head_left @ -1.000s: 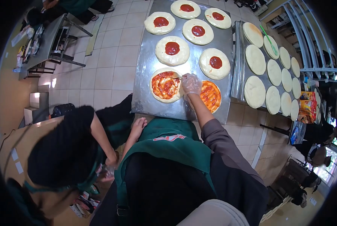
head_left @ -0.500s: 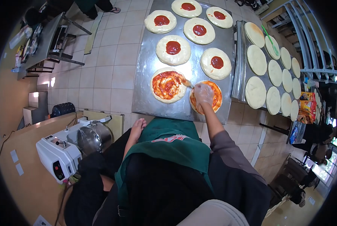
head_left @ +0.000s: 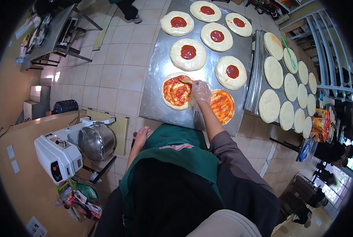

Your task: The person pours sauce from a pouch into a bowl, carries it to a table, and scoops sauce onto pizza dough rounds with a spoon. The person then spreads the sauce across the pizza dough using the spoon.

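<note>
My right hand (head_left: 201,91), in a clear plastic glove, is closed around a tan-headed spoon (head_left: 186,79). The spoon's head touches the red sauce on a round pizza base (head_left: 177,91) at the near left of the metal table (head_left: 152,98). Just right of my hand lies another base (head_left: 222,107), its sauce spread almost to the edge. Farther back sit several pale dough rounds, each with a pool of sauce in the middle, such as this dough round (head_left: 231,72). My left hand (head_left: 141,136) hangs by the green apron (head_left: 176,138), fingers loosely curled, nothing visible in it.
To the right, a rack or tray (head_left: 256,79) holds several plain bases, with a green utensil (head_left: 289,53) on one. A white mixer (head_left: 58,158) with a metal bowl (head_left: 96,142) stands at left. Another person's legs (head_left: 128,10) show at the top.
My right hand has moved left with the spoon, from over the right sauced base to the left one. The view has shifted slightly. The person at the top has moved right.
</note>
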`<state>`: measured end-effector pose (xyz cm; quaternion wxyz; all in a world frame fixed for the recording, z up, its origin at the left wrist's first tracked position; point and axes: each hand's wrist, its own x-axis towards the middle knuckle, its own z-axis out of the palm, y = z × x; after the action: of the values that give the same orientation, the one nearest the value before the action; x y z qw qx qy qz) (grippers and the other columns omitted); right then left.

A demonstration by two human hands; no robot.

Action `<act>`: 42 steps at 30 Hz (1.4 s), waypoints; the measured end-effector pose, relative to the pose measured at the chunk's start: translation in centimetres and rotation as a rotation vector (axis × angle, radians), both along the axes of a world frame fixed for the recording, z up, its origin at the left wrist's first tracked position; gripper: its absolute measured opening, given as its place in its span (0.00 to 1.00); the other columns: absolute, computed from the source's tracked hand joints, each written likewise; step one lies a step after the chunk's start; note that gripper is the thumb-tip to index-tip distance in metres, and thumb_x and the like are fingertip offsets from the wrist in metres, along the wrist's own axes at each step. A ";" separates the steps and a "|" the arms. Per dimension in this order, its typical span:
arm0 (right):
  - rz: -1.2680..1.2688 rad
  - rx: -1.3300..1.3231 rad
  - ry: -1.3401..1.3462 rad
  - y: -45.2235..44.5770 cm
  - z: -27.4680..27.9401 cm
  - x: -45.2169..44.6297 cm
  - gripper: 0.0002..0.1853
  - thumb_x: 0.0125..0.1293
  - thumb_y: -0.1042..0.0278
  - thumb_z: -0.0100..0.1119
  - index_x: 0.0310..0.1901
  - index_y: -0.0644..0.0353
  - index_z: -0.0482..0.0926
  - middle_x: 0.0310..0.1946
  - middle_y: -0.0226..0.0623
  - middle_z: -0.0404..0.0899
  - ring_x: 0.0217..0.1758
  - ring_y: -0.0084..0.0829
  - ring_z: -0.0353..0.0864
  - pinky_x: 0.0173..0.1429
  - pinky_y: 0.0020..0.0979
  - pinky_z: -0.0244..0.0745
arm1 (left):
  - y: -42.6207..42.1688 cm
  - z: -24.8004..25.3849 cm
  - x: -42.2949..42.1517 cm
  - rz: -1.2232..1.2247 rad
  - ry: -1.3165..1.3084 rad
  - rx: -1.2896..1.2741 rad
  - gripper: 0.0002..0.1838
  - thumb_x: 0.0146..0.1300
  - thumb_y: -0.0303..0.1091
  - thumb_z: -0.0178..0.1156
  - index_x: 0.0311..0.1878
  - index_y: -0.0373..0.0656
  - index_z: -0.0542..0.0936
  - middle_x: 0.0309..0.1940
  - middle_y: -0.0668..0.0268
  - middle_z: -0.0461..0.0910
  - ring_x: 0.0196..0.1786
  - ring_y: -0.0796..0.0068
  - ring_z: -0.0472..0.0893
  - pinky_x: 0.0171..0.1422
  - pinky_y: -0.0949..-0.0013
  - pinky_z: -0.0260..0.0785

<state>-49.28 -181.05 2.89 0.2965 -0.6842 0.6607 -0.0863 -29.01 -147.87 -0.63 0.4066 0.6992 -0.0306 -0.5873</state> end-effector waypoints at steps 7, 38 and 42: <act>-0.018 0.074 0.059 -0.1 0.8 2.9 0.16 0.67 0.55 0.50 0.43 0.50 0.86 0.44 0.44 0.84 0.49 0.45 0.83 0.57 0.45 0.76 | 3.0 -2.9 0.6 -0.018 0.024 -0.016 0.26 0.75 0.52 0.50 0.60 0.38 0.73 0.50 0.61 0.79 0.51 0.73 0.78 0.55 0.71 0.69; 0.270 0.069 0.185 2.5 7.2 0.8 0.18 0.64 0.55 0.49 0.38 0.56 0.86 0.42 0.52 0.84 0.48 0.51 0.84 0.55 0.49 0.77 | 1.9 -5.3 0.9 0.093 -0.038 -0.125 0.23 0.74 0.48 0.53 0.58 0.36 0.75 0.46 0.61 0.81 0.46 0.73 0.80 0.54 0.68 0.73; 0.274 -0.027 0.178 5.3 5.2 -2.9 0.16 0.64 0.56 0.51 0.38 0.54 0.88 0.39 0.47 0.85 0.45 0.46 0.85 0.53 0.44 0.77 | -1.2 -2.3 1.0 0.100 -0.119 -0.239 0.24 0.74 0.47 0.53 0.59 0.35 0.74 0.50 0.58 0.81 0.51 0.69 0.80 0.60 0.67 0.71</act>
<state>-52.18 -175.79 8.08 0.2364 -0.7767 0.5838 0.0071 -28.06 -149.12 -2.95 0.5132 0.6800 -0.0896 -0.5159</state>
